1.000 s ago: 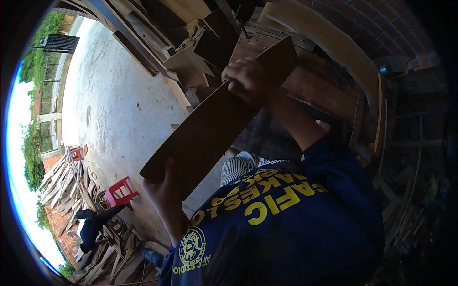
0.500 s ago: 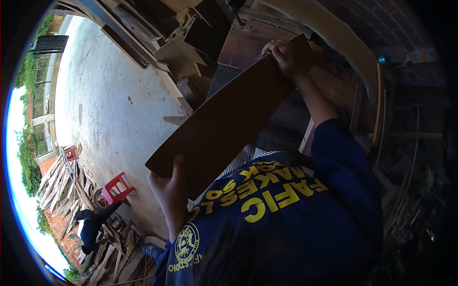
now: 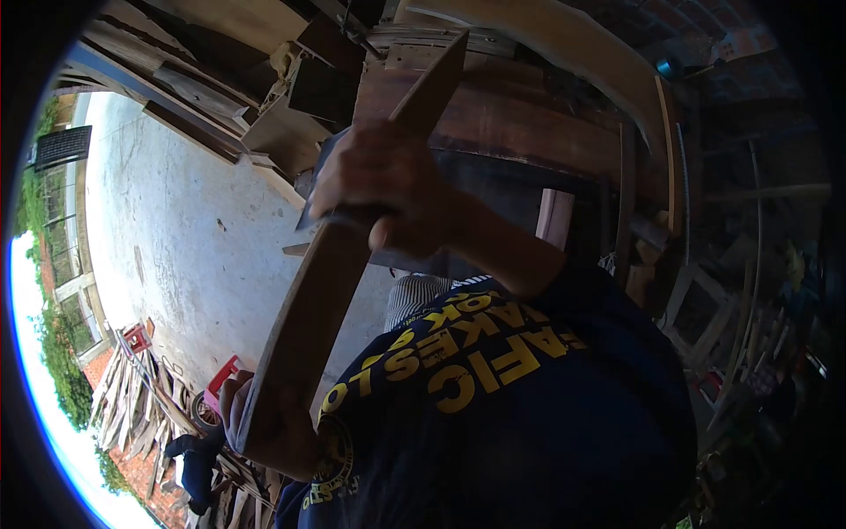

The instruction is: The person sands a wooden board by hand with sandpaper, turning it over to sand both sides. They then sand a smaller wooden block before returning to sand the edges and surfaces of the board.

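Note:
A long wooden board (image 3: pixel 308 322) slants across the view, its narrow edge turned up toward me and its far tip pointing to the top. My left hand (image 3: pixel 269 432) grips its near end at the lower left, fingers on one side. Around the middle of the board closes my right hand (image 3: pixel 379 181), blurred by motion. A thin dark strip (image 3: pixel 352 217) shows under the right palm against the wood; what it is I cannot make out. Beyond the right hand stands a wooden workbench (image 3: pixel 529 119) with a dark panel (image 3: pixel 493 181) at its near side.
Wooden offcuts and panels (image 3: pixel 282 132) lean at the upper left. Scrap wood (image 3: pixel 132 397) is heaped at the lower left beside a red plastic stool (image 3: pixel 222 379). Concrete floor (image 3: pixel 176 220) stretches out on the left. A brick wall (image 3: pixel 705 35) stands at the upper right.
The board has turned from its broad face to its narrow edge and become steeper. My right hand has moved from the far end to the middle; my left hand has shifted down and left.

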Demonstrator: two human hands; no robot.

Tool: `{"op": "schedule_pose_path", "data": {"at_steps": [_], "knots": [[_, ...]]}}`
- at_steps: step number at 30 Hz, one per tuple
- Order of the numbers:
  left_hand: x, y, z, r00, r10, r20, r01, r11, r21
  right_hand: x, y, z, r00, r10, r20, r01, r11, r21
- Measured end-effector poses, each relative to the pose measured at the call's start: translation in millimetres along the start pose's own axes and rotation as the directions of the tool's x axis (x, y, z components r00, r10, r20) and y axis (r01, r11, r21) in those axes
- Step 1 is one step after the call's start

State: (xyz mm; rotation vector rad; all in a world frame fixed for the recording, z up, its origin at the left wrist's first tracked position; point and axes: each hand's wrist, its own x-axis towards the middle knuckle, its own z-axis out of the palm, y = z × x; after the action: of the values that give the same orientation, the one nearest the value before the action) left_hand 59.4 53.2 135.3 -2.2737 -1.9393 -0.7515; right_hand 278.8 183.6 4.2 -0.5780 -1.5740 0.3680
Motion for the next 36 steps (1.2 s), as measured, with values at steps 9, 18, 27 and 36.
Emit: {"op": "schedule_pose_path", "data": {"at_steps": [9, 18, 27, 36], "knots": [[17, 0, 15, 0.97, 0.244, 0.017, -0.224, 0.916, -0.333, -37, 80, -60, 0.89, 0.455, 0.002, -0.444, 0.869, -0.219], [26, -7, 3, 0.994, 0.052, 0.097, -0.032, 0.981, -0.19, -1, -12, 9, 0.981, 0.177, 0.08, -0.154, 0.959, -0.237], [30, -36, 12, 0.999, 0.046, 0.01, -0.045, 0.993, -0.107, -76, 216, -97, 0.984, -0.176, 0.013, 0.131, 0.678, -0.723], [23, 0, 14, 0.974, -0.222, 0.05, 0.218, 0.849, -0.482, 40, -93, 57, 0.983, 0.155, 0.099, -0.128, 0.963, -0.236]]}}
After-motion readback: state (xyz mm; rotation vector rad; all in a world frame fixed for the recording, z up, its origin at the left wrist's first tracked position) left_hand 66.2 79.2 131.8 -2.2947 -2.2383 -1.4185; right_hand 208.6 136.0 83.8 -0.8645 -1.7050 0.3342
